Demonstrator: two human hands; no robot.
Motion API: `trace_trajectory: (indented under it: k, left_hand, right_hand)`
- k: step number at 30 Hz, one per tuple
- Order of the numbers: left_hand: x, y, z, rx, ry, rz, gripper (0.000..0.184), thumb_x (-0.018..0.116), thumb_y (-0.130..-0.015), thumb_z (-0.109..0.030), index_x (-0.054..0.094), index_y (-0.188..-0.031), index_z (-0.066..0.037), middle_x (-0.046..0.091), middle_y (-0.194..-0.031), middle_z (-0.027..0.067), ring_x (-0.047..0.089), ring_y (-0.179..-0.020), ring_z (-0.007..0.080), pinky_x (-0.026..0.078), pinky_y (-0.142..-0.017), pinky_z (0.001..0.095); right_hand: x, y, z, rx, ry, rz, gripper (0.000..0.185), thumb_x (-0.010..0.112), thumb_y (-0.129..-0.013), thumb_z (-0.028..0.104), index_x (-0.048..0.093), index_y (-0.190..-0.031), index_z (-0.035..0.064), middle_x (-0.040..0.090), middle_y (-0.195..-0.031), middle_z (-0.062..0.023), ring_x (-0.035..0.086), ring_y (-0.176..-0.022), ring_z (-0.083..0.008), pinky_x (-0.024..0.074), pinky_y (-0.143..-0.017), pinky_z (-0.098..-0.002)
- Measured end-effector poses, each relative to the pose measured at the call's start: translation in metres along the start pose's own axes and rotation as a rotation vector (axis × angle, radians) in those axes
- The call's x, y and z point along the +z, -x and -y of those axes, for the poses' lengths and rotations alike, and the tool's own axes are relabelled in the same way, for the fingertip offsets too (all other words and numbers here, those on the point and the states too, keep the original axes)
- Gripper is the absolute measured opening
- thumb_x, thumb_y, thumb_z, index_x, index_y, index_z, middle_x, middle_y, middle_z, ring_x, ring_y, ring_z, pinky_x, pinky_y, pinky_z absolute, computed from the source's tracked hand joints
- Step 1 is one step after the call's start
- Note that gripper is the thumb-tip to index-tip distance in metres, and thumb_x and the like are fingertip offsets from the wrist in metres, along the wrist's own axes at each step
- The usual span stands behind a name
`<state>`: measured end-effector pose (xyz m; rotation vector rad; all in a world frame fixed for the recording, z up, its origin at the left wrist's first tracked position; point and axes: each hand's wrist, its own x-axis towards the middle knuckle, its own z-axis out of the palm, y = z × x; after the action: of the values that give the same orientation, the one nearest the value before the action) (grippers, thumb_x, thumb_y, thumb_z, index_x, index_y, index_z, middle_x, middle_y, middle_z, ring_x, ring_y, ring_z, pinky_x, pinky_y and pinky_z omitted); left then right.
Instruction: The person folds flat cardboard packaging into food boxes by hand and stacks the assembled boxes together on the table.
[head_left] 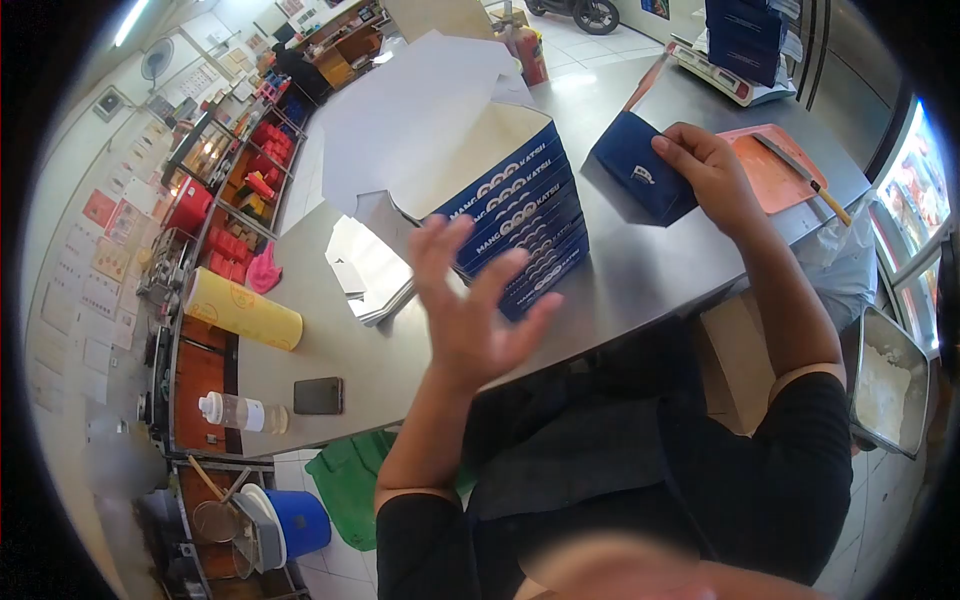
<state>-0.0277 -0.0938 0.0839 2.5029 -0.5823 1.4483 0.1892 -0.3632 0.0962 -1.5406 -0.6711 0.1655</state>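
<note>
My right hand (710,175) grips a small dark blue cardboard box (643,172) with a white print, thumb on its near face, above the steel table (640,300). My left hand (475,305) is raised with fingers spread and holds nothing. Right behind it rises a stack of blue printed boxes (530,215); I cannot tell whether the fingers touch it. The topmost box has its white lid (420,120) standing up. Beside the stack lie flat white cardboard pieces (372,280), partly hidden by the lid and stack.
A yellow roll (243,308), a phone (318,396) and a clear bottle (245,412) are on the left. At right, a knife (785,160) lies on an orange board (762,165). A scale (715,75) bears more blue boxes (745,45). A person (298,72) is in the background.
</note>
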Motion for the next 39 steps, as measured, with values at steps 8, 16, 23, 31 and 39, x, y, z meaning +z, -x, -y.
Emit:
trace_trajectory:
  k: [8,16,23,31,39]
  left_hand:
    - [0.048,-0.039,-0.044,-0.165,0.402,0.104,0.105,0.098,-0.071,-0.040,0.041,-0.156,-0.015,0.030,-0.161,0.0319,0.038,-0.146,0.0553,0.038,-0.119,0.0568]
    - [0.053,-0.050,-0.050,-0.201,0.375,0.205,0.116,0.102,-0.059,-0.030,0.040,-0.155,-0.014,0.035,-0.153,0.0306,0.044,-0.139,0.0509,0.043,-0.114,0.0540]
    - [0.074,-0.035,-0.032,-0.387,0.726,0.077,0.115,0.100,-0.063,-0.028,0.033,-0.154,-0.013,0.039,-0.146,0.0219,0.048,-0.136,0.0394,0.044,-0.113,0.0483]
    - [0.062,-0.036,-0.005,-0.966,1.467,-0.203,0.051,0.058,-0.105,-0.051,0.062,-0.135,-0.009,0.071,-0.120,0.0093,0.070,-0.111,0.0244,0.057,-0.098,0.0425]
    - [0.039,-0.057,-0.015,-0.966,1.711,-0.181,0.065,0.051,-0.108,-0.057,0.050,-0.151,-0.009,0.065,-0.140,0.0097,0.066,-0.126,0.0259,0.054,-0.105,0.0441]
  right_hand:
    - [0.039,0.052,0.037,0.019,-0.264,-0.006,0.027,0.064,-0.110,0.030,0.071,-0.108,0.0042,0.067,-0.090,0.0051,0.060,-0.081,-0.0024,0.0466,-0.072,-0.0199]
    - [0.032,0.075,0.037,-0.044,-0.221,0.162,0.029,0.057,-0.113,0.033,0.068,-0.107,0.0070,0.060,-0.090,0.0042,0.055,-0.085,-0.0037,0.0448,-0.077,-0.0219]
    - [0.023,0.072,0.035,-0.216,-0.192,0.236,0.034,0.051,-0.115,0.032,0.069,-0.113,0.0038,0.068,-0.096,-0.0037,0.063,-0.090,-0.0116,0.0497,-0.082,-0.0269]
    - [-0.023,0.065,0.044,-0.384,0.213,0.499,0.042,0.053,-0.113,0.034,0.073,-0.112,-0.0036,0.074,-0.108,-0.0159,0.069,-0.101,-0.0235,0.0527,-0.090,-0.0343]
    - [-0.038,0.065,0.044,-0.648,0.192,0.441,0.017,0.067,-0.098,-0.004,0.077,-0.112,-0.0011,0.078,-0.107,-0.0132,0.074,-0.100,-0.0270,0.0575,-0.088,-0.0358]
